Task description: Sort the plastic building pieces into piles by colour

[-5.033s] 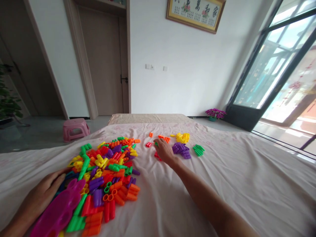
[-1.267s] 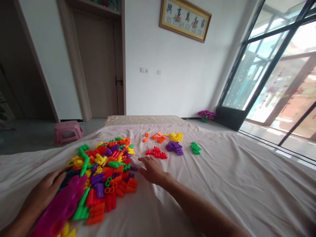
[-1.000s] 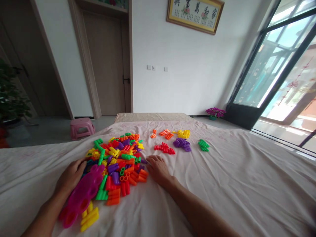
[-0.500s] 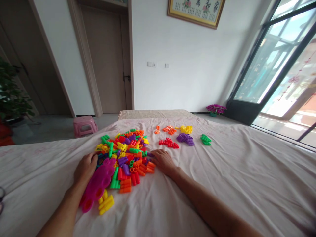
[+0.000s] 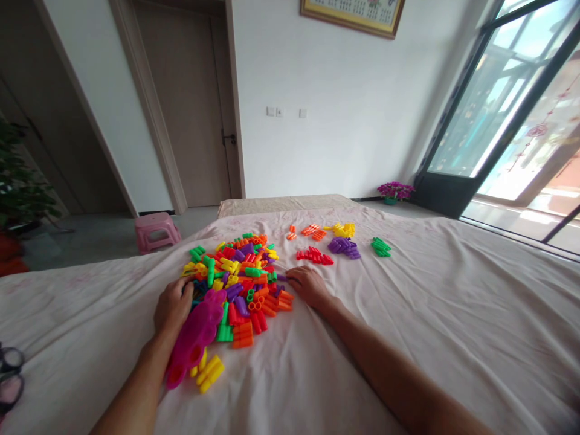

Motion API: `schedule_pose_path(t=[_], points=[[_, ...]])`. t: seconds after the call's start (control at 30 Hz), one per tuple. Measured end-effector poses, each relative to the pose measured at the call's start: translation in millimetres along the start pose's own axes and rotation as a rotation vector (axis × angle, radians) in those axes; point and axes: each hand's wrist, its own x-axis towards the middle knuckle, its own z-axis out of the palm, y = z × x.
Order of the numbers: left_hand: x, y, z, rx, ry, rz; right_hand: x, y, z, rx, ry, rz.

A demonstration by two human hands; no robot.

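Note:
A big mixed pile of coloured plastic tube pieces [image 5: 242, 275] lies on a pale pink sheet [image 5: 408, 314]. My left hand [image 5: 174, 305] rests palm down at the pile's left edge, fingers curled onto the pieces, beside a magenta plastic plate [image 5: 196, 338]. My right hand [image 5: 310, 286] lies at the pile's right edge with its fingertips at a purple piece [image 5: 281, 277]; whether it grips the piece I cannot make out. Farther off lie small sorted heaps: orange [image 5: 312, 230], red [image 5: 314, 256], yellow [image 5: 344, 229], purple [image 5: 343, 246] and green [image 5: 380, 246].
A pink stool [image 5: 156, 231] stands on the floor beyond the bed's left side, near a closed door [image 5: 190, 109]. A pot of purple flowers [image 5: 395, 192] sits by the glass sliding door [image 5: 498, 121]. A green plant [image 5: 20, 187] is at far left.
My right hand has come back from the red heap to the right edge of the big pile. The view has shifted, so both forearms show more. My left hand stays at the pile.

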Motion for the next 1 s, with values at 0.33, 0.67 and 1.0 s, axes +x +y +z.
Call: schedule_pose_path(t=[0.33, 0.67, 1.0], points=[[-1.4, 8.4, 1.8, 0.001, 0.016, -0.040, -0.7, -1.1, -4.5, -0.113, 0.029, 0.095], [0.5, 9.7, 3.4, 0.024, 0.016, -0.044, 1.7, -4.4, -5.1, -0.081, -0.004, 0.026], [0.8, 12.0, 1.7, 0.049, 0.017, -0.042, 0.4, -5.5, -6.8, -0.061, 0.028, -0.053]])
